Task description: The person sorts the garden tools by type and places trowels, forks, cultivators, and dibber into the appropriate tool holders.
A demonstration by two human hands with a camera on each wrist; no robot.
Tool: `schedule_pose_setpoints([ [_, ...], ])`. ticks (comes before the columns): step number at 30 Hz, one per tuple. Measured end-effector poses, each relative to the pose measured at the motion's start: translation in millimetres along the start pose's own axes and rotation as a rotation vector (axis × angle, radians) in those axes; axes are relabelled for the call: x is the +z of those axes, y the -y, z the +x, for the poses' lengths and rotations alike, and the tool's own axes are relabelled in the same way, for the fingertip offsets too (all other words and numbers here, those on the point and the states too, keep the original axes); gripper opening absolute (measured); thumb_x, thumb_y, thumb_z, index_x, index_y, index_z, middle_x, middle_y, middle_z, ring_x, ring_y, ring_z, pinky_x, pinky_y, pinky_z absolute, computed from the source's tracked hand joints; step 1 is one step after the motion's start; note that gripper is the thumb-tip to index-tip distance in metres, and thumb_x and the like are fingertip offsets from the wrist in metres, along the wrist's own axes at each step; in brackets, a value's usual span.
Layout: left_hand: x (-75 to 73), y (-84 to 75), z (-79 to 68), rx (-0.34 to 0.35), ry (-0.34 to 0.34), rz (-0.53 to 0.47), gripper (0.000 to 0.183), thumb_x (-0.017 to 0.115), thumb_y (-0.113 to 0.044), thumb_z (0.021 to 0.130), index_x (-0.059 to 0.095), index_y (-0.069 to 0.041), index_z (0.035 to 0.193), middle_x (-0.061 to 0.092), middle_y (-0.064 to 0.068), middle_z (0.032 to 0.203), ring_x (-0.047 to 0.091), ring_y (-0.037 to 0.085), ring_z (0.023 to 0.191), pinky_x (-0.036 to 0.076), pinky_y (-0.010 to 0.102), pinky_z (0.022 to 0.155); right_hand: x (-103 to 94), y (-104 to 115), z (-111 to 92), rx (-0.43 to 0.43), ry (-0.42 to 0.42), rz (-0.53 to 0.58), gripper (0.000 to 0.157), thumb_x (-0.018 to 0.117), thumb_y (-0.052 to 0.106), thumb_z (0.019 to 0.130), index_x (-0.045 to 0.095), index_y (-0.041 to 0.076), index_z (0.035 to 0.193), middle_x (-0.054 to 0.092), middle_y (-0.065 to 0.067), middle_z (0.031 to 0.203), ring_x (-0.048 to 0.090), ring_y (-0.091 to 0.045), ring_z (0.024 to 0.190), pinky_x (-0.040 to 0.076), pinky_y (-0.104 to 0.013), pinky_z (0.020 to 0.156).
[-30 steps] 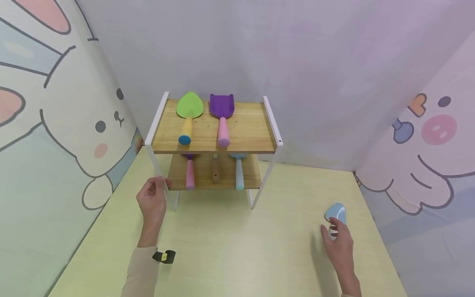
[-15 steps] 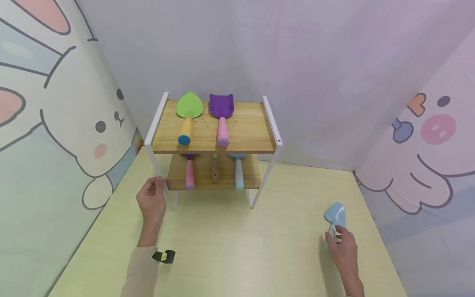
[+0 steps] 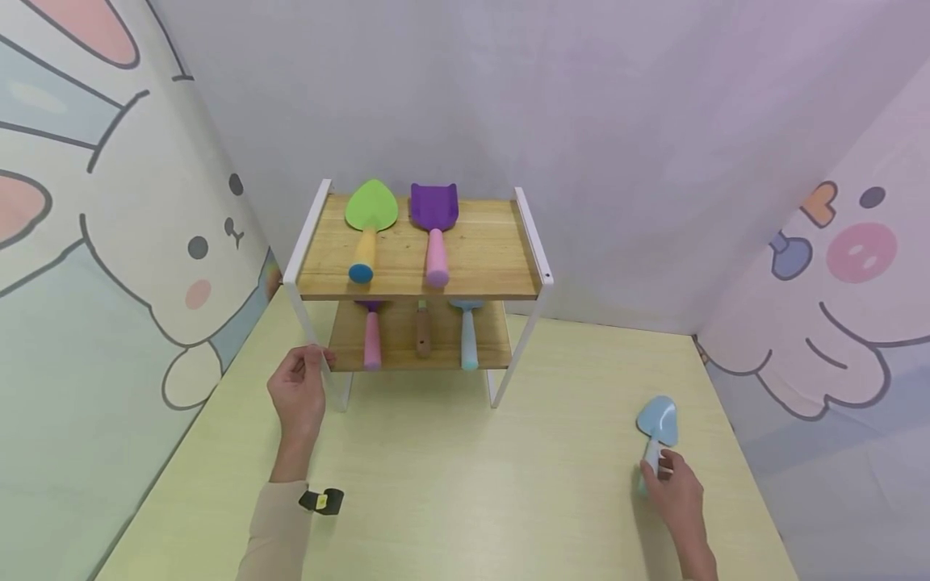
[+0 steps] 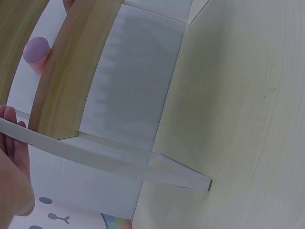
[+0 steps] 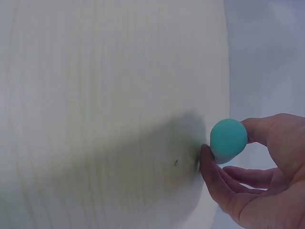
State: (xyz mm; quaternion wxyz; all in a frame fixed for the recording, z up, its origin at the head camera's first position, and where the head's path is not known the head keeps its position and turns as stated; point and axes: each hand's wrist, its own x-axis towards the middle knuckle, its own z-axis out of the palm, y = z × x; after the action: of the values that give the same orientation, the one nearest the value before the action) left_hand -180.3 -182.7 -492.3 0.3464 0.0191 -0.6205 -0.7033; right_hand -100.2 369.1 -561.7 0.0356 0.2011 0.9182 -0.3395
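A light-blue toy shovel [image 3: 658, 420] lies on the table at the right, its blade pointing away. My right hand [image 3: 677, 492] has its thumb and fingers around the handle; the right wrist view shows the handle's turquoise end [image 5: 228, 138] between thumb and fingertips. At the left, my left hand [image 3: 298, 387] holds the white front leg [image 4: 95, 160] of a two-tier wooden rack [image 3: 487, 258], near the lower shelf. On the top shelf lie a green shovel with a yellow handle [image 3: 372, 208] and a purple shovel with a pink handle [image 3: 434, 208].
The lower shelf holds a pink-handled shovel [image 3: 372, 343], a brown-handled tool [image 3: 423, 332] and a light-blue-handled one [image 3: 468, 343]; the upper shelf hides their far ends. Cartoon-printed sheets [image 3: 835, 307] flank the pale table [image 3: 465, 484], with a plain curtain behind.
My right hand has moved back along the blue shovel from near its blade to the handle and closed around it. My left hand and the rack stay in place.
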Motion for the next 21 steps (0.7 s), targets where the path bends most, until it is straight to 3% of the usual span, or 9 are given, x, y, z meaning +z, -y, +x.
schedule_pose_setpoints([
  [10, 0.6, -1.0, -0.7, -0.001, 0.002, -0.017, 0.028, 0.059, -0.003, 0.104, 0.058, 0.024, 0.094, 0.072, -0.004, 0.082, 0.071, 0.006, 0.076, 0.055, 0.018, 0.076, -11.5, -3, 3, 0.016, 0.032, 0.042, 0.064, 0.059, 0.037, 0.104, 0.046, -0.013, 0.142, 0.054, -0.037, 0.136, 0.056, -0.053, 0.124, 0.053, -0.055, 0.096],
  [12, 0.6, -0.7, -0.6, 0.002, 0.0, -0.018, 0.028, 0.059, -0.003, 0.103, 0.058, 0.024, 0.093, 0.072, -0.004, 0.082, 0.071, 0.006, 0.076, 0.055, 0.018, 0.076, -13.5, -2, 3, 0.035, 0.055, 0.074, 0.067, 0.06, 0.04, 0.103, 0.045, -0.012, 0.143, 0.053, -0.037, 0.137, 0.057, -0.052, 0.124, 0.055, -0.051, 0.094],
  [18, -0.2, 1.2, -0.3, -0.007, -0.005, -0.03, 0.028, 0.059, -0.002, 0.103, 0.057, 0.023, 0.093, 0.073, -0.004, 0.082, 0.071, 0.007, 0.076, 0.056, 0.018, 0.075, -15.2, -2, 2, 0.1, 0.095, 0.178, 0.073, 0.065, 0.043, 0.101, 0.044, -0.012, 0.145, 0.05, -0.038, 0.14, 0.061, -0.044, 0.119, 0.056, -0.02, 0.076],
  [21, -0.7, 2.3, -0.1, -0.014, -0.003, -0.028, 0.028, 0.06, -0.003, 0.104, 0.057, 0.023, 0.093, 0.073, -0.003, 0.082, 0.071, 0.007, 0.077, 0.056, 0.02, 0.076, -15.0, -2, 1, 0.114, 0.092, 0.226, 0.073, 0.068, 0.041, 0.099, 0.046, -0.012, 0.144, 0.052, -0.038, 0.14, 0.068, -0.028, 0.106, 0.056, -0.017, 0.073],
])
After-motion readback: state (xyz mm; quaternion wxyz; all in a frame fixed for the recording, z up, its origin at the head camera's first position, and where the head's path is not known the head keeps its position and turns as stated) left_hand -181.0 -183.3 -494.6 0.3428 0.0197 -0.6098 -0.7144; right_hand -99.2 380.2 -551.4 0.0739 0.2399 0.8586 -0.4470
